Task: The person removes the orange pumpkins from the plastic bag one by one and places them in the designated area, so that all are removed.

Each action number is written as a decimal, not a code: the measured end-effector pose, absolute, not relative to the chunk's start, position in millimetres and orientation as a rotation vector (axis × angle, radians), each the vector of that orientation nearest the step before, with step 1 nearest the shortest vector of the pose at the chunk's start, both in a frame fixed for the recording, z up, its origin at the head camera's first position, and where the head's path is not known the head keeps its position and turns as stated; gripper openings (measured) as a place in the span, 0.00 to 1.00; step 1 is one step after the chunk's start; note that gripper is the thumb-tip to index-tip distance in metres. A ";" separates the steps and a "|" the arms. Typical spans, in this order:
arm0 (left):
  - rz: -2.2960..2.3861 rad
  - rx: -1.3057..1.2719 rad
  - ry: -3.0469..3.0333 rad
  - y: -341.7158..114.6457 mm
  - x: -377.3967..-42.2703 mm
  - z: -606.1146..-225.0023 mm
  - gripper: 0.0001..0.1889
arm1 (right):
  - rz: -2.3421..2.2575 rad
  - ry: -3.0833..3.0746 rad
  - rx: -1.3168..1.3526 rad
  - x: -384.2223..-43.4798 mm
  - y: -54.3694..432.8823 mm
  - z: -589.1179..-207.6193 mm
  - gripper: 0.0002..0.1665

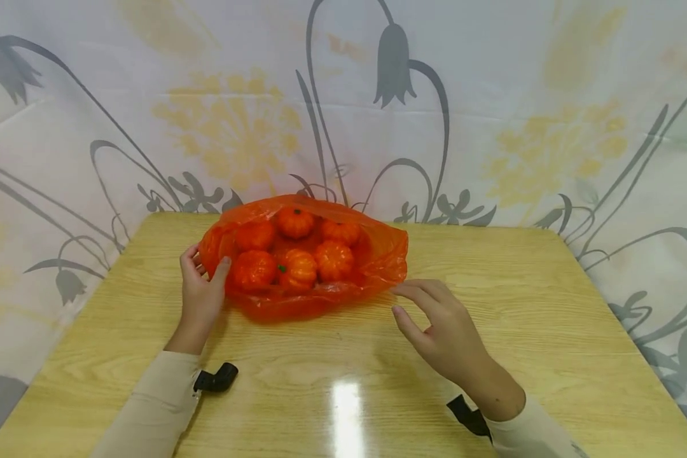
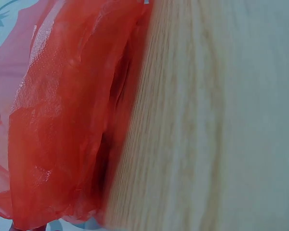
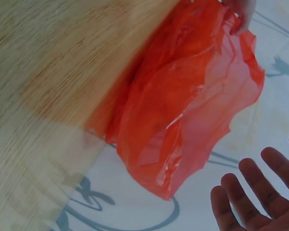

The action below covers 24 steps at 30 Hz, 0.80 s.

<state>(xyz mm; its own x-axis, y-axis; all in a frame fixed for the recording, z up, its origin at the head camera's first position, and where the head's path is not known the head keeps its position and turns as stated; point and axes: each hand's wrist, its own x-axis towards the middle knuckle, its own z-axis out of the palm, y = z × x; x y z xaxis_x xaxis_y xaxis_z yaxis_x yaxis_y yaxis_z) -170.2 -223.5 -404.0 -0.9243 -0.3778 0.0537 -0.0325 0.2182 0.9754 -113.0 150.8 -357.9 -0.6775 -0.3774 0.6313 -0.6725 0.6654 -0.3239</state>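
Orange bag of pumpkins on the table, pinched at its left end

Thin orange plastic bag (image 1: pixel 289 310) on the far half of the wooden table (image 1: pixel 549 318), mouth spread wide toward the head camera. Counted inside, head view: six small orange pumpkins (image 1: pixel 334 261), close together, three at the back and three in front; green spot (image 1: pixel 282 268) at the left side of the front middle one. Contents distinct in head view only; from either wrist, just creased, shiny outer film.

At the bag's left end, left hand (image 1: pixel 202 292): pinching the rim, thumb on the near side, fingers behind. Part of a hand on the film also in right wrist view, at the top. In left wrist view, only dark shapes at the lower left corner, too cropped to make out.

Near the bag's right corner, right hand (image 1: pixel 441 324): empty, fingers loosely spread. Contact unclear from the head; in right wrist view, a gap between visible fingers and film.

Farther out, head view: beige sleeves (image 1: pixel 149 407), a black piece (image 1: pixel 217 378) at each cuff, a bright reflection (image 1: pixel 348 420) on the near tabletop. Behind, pale cloth (image 1: pixel 481 38) with grey bellflowers and yellow blooms; mere fragments in both wrist views.
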 end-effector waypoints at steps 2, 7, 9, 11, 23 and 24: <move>-1.774 0.429 -2.221 -225.0 -170.0 -405.7 0.33 | 0.751 -2.371 0.811 -114.5 146.9 -359.0 0.16; -1.773 0.476 -2.201 -227.4 -169.8 -410.8 0.29 | 0.773 -2.389 0.827 -119.4 136.4 -363.9 0.17; -1.794 0.475 -2.191 -226.8 -170.8 -412.2 0.26 | 0.780 -2.392 0.835 -121.4 133.1 -364.8 0.17; -1.823 0.477 -2.162 -226.7 -171.5 -414.2 0.23 | 0.779 -2.395 0.846 -124.7 129.3 -365.7 0.17; -2.187 0.371 -1.888 -229.1 -171.9 -423.5 0.10 | 0.838 -2.410 0.861 -141.8 100.0 -363.6 0.16; -2.202 0.356 -1.880 -229.2 -172.0 -423.8 0.09 | 0.848 -2.413 0.859 -143.0 97.6 -363.9 0.16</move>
